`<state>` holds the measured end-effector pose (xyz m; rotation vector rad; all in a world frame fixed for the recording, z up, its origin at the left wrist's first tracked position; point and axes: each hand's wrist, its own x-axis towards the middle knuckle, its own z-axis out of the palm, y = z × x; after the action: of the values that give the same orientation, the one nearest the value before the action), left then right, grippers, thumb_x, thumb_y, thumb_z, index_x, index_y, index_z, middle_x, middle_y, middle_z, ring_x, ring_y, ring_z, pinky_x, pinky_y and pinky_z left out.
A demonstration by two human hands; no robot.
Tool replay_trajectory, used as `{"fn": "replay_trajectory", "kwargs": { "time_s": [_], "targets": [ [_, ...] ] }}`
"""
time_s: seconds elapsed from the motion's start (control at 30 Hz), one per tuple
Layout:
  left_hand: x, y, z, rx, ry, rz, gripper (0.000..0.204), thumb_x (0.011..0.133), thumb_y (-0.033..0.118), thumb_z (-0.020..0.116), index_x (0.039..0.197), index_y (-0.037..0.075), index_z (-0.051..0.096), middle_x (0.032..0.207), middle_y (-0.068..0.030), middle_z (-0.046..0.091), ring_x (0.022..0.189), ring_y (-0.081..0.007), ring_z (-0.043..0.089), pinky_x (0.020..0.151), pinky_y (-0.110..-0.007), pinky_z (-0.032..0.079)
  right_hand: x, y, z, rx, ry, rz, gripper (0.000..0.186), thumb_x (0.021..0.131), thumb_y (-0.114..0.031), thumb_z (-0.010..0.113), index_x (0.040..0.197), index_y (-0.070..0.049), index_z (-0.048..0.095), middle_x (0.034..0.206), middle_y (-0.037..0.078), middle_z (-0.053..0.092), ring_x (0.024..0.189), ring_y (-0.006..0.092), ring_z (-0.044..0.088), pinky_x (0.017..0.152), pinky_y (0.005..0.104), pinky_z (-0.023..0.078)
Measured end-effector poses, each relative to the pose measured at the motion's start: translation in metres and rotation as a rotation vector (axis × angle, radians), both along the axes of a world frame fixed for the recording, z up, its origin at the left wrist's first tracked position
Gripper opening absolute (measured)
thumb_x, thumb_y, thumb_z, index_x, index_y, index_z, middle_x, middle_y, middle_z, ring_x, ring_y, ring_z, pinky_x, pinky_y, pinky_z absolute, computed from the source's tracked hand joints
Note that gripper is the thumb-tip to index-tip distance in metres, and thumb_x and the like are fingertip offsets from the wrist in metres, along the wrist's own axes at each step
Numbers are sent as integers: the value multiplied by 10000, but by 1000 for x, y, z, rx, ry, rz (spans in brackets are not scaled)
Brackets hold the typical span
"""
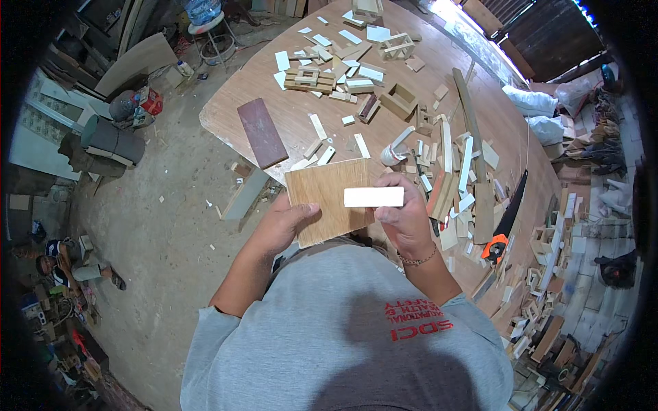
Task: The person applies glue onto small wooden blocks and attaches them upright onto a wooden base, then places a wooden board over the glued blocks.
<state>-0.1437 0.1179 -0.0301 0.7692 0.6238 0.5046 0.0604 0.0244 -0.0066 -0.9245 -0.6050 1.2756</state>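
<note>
My left hand (pixel 284 226) grips a square plywood board (pixel 319 185) by its left side, thumb lying on the face. My right hand (pixel 404 226) has its fingers and thumb closed round a short white rectangular block (pixel 367 196), held over the right part of the board. A reddish-brown plank (pixel 260 130) lies on the wooden table (pixel 226 109) beyond the board. Small white offcuts (pixel 322 156) and a white cup with sticks (pixel 391 156) are just past my hands.
Wooden pieces and small boxes (pixel 399 101) cover much of the table. A handsaw (pixel 497 243) and long strips (pixel 466 116) lie at the right. A stool with a water bottle (pixel 205 24) stands behind. Another person (pixel 65 264) sits low at the far left.
</note>
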Motion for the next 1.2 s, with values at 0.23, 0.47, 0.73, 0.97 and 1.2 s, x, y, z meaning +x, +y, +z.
{"fn": "replay_trajectory", "kwargs": {
  "time_s": [0.23,0.47,0.73,0.97,1.2],
  "targets": [
    [-2,-2,-8,31,54,-90,413,852,103,582,1240,-14,505,1100,-83,614,965,-149,596,833,-294,489,-4,4,4,400,-923,-151,413,675,-51,827,1020,-41,599,990,91,634,902,212,632,804,315,509],
    [11,1,-4,79,64,-142,396,849,108,592,1220,-11,523,1081,-67,616,970,-133,581,847,-291,474,-5,3,5,383,-1133,-148,438,683,-148,837,1032,-41,595,987,143,657,900,279,656,779,348,528],
    [8,4,-9,92,99,-175,371,846,107,584,1194,-13,543,1071,-66,619,942,-129,584,822,-290,478,-5,11,2,405,-1179,-118,445,679,-183,838,1029,-43,601,981,145,660,883,286,659,760,347,535],
    [9,8,-4,109,122,-209,443,804,124,598,1216,-17,524,1086,-80,619,967,-160,598,840,-305,475,-4,20,5,431,-1214,-85,435,674,-170,837,1021,-46,605,976,139,659,883,286,656,770,346,534],
    [17,12,-7,111,88,-228,366,846,113,559,1185,-25,547,1032,-69,632,892,-129,598,798,-283,487,2,25,5,376,-1292,-75,396,669,-119,824,991,-50,605,945,122,655,861,295,639,757,366,515]
  ]
}}
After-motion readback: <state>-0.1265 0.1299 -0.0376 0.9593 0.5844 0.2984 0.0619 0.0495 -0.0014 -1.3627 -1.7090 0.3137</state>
